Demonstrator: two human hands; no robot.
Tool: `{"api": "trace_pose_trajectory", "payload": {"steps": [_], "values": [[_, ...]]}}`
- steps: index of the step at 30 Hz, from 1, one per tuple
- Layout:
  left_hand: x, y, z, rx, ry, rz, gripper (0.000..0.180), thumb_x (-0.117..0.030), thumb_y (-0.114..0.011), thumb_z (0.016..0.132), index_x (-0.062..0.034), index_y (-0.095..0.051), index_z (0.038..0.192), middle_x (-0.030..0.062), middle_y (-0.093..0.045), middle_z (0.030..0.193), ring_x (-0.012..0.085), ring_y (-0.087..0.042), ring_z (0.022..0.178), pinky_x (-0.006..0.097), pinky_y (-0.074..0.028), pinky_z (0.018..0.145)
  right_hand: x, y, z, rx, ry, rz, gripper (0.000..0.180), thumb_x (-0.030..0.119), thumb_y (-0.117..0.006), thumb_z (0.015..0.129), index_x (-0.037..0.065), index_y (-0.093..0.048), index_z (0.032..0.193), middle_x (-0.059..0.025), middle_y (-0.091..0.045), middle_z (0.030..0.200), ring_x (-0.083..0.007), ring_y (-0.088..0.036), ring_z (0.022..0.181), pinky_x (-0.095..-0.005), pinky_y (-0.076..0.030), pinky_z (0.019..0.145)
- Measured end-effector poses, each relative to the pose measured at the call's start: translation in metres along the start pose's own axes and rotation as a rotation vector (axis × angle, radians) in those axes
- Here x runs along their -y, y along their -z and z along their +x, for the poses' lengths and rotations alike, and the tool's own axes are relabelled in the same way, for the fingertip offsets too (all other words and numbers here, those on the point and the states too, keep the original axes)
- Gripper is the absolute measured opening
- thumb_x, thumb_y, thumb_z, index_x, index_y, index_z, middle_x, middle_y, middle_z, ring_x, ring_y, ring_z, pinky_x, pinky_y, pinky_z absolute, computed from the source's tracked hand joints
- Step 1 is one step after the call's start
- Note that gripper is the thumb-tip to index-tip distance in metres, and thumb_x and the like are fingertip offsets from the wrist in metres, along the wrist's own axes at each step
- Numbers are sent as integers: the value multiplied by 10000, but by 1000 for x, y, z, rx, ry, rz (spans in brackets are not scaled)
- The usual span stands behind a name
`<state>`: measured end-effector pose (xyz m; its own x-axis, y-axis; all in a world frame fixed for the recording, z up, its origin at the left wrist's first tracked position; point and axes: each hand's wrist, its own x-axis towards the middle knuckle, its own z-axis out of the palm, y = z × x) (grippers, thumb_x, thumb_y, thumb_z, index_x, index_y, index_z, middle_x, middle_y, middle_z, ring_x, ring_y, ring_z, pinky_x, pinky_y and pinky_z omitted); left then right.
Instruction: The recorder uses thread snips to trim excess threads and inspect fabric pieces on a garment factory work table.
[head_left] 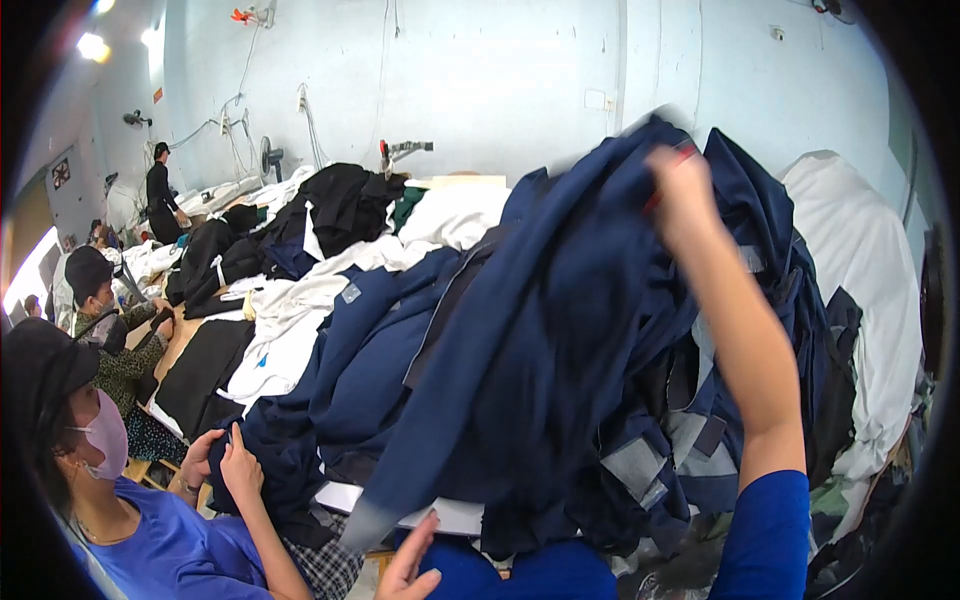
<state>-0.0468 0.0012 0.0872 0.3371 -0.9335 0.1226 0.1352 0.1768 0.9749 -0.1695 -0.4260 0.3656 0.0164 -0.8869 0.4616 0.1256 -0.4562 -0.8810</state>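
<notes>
Blurred right hand (682, 180) seemingly grips navy garment (560, 330); left hand (410, 565) open, part cut off.

- The navy garment (560, 330) is lifted high at its top edge, gripped by the right hand (680, 185), and hangs in deep folds.
- Grey lining patches show at its lower hem.
- Its bottom drapes just above the open left hand (412, 565).
</notes>
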Motion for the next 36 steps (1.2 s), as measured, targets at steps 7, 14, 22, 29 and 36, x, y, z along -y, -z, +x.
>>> {"api": "trace_pose_trajectory", "payload": {"steps": [7, 14, 22, 29, 36], "values": [[24, 4, 6, 35, 145, -169, 435, -224, -506, 953, 31, -446, 1300, 176, -530, 1271, 266, -531, 1143, 381, -384, 1001, 58, 171, 153, -398, 187, 143, 238, 118, -662, 787, -27, -617, 971, -112, -658, 899, -211, -640, 751, -336, -521, 660], [34, 6, 28, 87, 248, -103, 353, -97, -448, 959, 32, -458, 1287, 183, -548, 1239, 264, -543, 1120, 355, -403, 983, -39, 249, 101, -438, 58, -316, 246, 260, -670, 765, 44, -572, 828, -27, -569, 683, -152, -543, 568, -300, -428, 496], [36, 6, 40, 20, 154, -81, 359, -74, -462, 953, 26, -458, 1297, 134, -558, 1233, 175, -526, 1121, 289, -384, 983, -117, 221, 5, -484, 489, -550, 488, 186, -682, 835, -15, -472, 1227, -78, -497, 1058, -182, -499, 975, -271, -372, 909], [93, 111, 148, -575, -315, 684, 328, -133, -586, 867, -29, -551, 1176, 135, -568, 1207, 275, -529, 1135, 366, -390, 967, -135, 178, -174, 72, 135, -76, 101, 100, -514, 932, 88, -414, 931, -93, -549, 1128, -77, -555, 700, -202, -434, 665], [89, 166, 225, -818, 65, 1583, 218, -277, -595, 854, -169, -624, 1041, 146, -411, 1378, 375, -318, 1301, 654, -115, 1042, -183, 235, -285, -182, -396, 23, 157, 96, -556, 910, 116, -406, 870, -63, -581, 989, -78, -530, 665, -216, -463, 611]]}}
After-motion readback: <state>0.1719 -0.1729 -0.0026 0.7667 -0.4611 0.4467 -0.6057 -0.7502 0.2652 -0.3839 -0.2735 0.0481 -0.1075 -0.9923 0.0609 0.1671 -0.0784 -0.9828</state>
